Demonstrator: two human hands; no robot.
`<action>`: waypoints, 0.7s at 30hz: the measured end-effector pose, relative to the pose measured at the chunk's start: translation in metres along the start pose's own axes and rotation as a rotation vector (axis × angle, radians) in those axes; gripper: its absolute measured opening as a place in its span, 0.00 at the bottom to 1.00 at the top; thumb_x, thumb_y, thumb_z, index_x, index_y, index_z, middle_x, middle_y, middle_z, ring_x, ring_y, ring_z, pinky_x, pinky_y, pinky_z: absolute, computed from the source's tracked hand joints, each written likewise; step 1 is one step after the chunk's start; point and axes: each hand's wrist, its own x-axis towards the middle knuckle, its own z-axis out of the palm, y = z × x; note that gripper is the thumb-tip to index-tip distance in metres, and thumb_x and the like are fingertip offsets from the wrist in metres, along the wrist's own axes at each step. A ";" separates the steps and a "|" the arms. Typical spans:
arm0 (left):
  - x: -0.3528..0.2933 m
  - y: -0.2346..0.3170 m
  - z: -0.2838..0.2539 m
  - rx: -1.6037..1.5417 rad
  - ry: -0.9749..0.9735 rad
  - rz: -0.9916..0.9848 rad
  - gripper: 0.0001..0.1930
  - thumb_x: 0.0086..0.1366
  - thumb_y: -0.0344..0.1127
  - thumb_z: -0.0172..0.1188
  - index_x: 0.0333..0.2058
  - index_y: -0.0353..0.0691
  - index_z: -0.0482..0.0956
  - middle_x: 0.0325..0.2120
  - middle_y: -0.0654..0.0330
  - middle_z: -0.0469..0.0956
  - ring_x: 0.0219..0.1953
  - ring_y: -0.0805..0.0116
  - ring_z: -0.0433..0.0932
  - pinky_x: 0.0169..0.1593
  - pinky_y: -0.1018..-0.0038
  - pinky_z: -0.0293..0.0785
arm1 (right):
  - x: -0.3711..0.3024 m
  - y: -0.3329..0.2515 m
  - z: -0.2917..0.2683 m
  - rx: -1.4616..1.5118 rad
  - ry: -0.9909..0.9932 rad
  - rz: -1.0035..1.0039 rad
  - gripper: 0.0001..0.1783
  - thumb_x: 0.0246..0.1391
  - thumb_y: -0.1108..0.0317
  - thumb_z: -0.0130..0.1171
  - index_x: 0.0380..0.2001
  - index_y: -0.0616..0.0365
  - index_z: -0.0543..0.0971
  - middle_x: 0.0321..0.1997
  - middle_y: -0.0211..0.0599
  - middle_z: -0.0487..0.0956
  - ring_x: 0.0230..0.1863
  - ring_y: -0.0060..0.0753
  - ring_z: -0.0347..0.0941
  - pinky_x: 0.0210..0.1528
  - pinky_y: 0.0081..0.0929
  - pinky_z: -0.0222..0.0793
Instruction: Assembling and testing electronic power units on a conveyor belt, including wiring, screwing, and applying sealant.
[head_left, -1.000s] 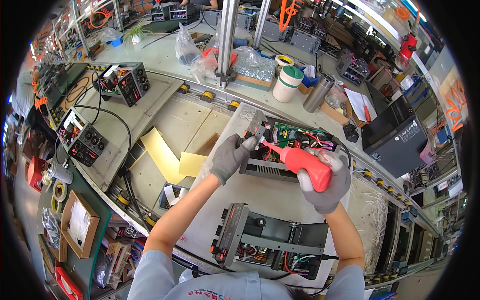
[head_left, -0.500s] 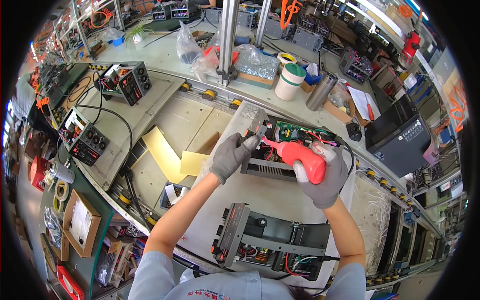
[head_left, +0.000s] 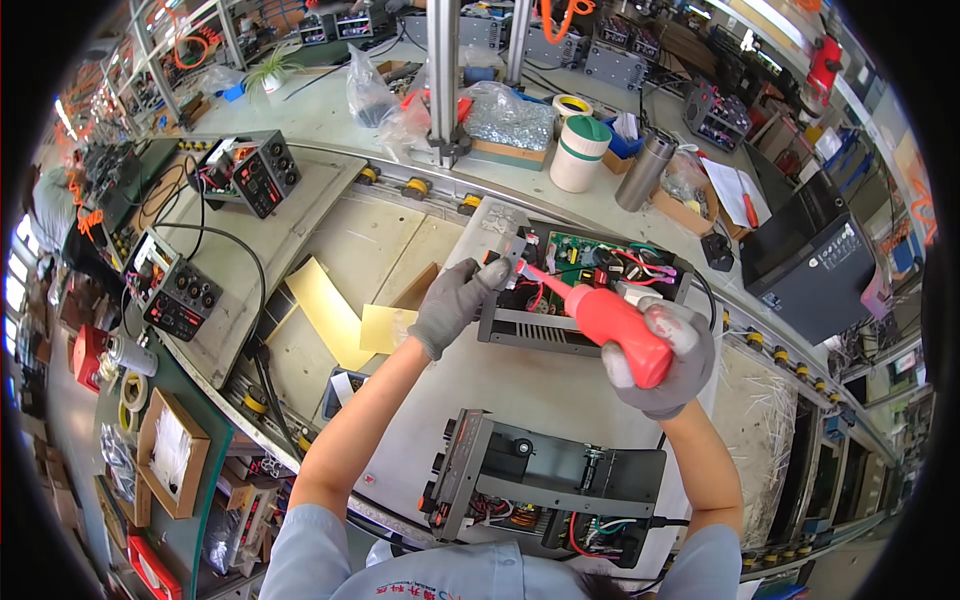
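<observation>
My gloved right hand [head_left: 682,362] is closed around a red squeeze bottle [head_left: 618,328] with a long thin nozzle. The nozzle tip reaches the inner side of the front panel [head_left: 513,250] of an opened electronic unit [head_left: 545,334], whose green circuit board [head_left: 572,247] and wires are exposed. My gloved left hand [head_left: 450,306] has its fingers closed on the edge of that panel; its fingertips lie close to the nozzle tip. Nearer to me, a second opened unit [head_left: 570,492] lies on the same light board, untouched. Whether anything comes out of the nozzle is too small to see.
Two more opened units [head_left: 263,176] stand on a board at the left. Yellow sheets [head_left: 328,310] lie beside my left forearm. Beyond the conveyor rail are a white jar with a green lid [head_left: 580,153], a steel flask [head_left: 645,172] and a dark box-shaped device [head_left: 810,265].
My right hand has shifted slightly right and toward me, and the bottle slants more steeply. The nozzle tip stays at the panel, and my left hand still holds the panel's edge.
</observation>
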 end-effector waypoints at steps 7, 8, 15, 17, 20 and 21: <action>-0.005 0.001 0.000 -0.007 -0.047 0.068 0.31 0.56 0.66 0.52 0.30 0.37 0.72 0.20 0.62 0.70 0.23 0.74 0.69 0.26 0.76 0.66 | -0.017 0.008 0.018 -0.002 -0.092 0.033 0.32 0.31 0.63 0.74 0.43 0.52 0.71 0.33 0.36 0.78 0.24 0.35 0.74 0.22 0.27 0.68; -0.005 -0.003 0.000 0.004 -0.053 0.090 0.31 0.56 0.67 0.52 0.29 0.37 0.72 0.20 0.62 0.69 0.23 0.74 0.69 0.26 0.76 0.66 | -0.018 0.010 0.023 0.007 -0.073 0.038 0.32 0.32 0.62 0.73 0.43 0.53 0.71 0.34 0.35 0.78 0.24 0.34 0.73 0.22 0.27 0.68; -0.002 -0.021 0.000 0.019 -0.045 0.136 0.33 0.55 0.68 0.51 0.29 0.37 0.72 0.20 0.61 0.69 0.24 0.72 0.68 0.26 0.74 0.66 | -0.028 0.006 0.031 -0.004 -0.114 -0.028 0.35 0.28 0.61 0.73 0.45 0.53 0.73 0.37 0.34 0.78 0.25 0.32 0.72 0.23 0.27 0.68; -0.002 -0.021 0.000 0.025 -0.040 0.143 0.33 0.55 0.68 0.51 0.30 0.36 0.72 0.20 0.61 0.68 0.24 0.72 0.68 0.27 0.74 0.66 | -0.031 0.005 0.032 -0.016 -0.129 -0.058 0.35 0.27 0.61 0.73 0.45 0.53 0.73 0.37 0.34 0.77 0.25 0.32 0.72 0.24 0.27 0.68; -0.005 -0.015 0.000 0.006 -0.067 0.114 0.33 0.56 0.68 0.51 0.31 0.36 0.73 0.21 0.62 0.69 0.25 0.72 0.69 0.28 0.74 0.66 | -0.032 0.005 0.031 -0.035 -0.162 -0.066 0.35 0.26 0.61 0.72 0.44 0.54 0.73 0.39 0.35 0.77 0.26 0.32 0.73 0.25 0.27 0.69; -0.005 -0.014 0.001 -0.002 -0.064 0.119 0.33 0.55 0.68 0.51 0.32 0.36 0.73 0.21 0.62 0.69 0.25 0.73 0.69 0.28 0.74 0.66 | -0.031 0.005 0.031 -0.040 -0.179 -0.043 0.35 0.26 0.61 0.72 0.44 0.54 0.73 0.40 0.36 0.77 0.27 0.33 0.74 0.26 0.27 0.69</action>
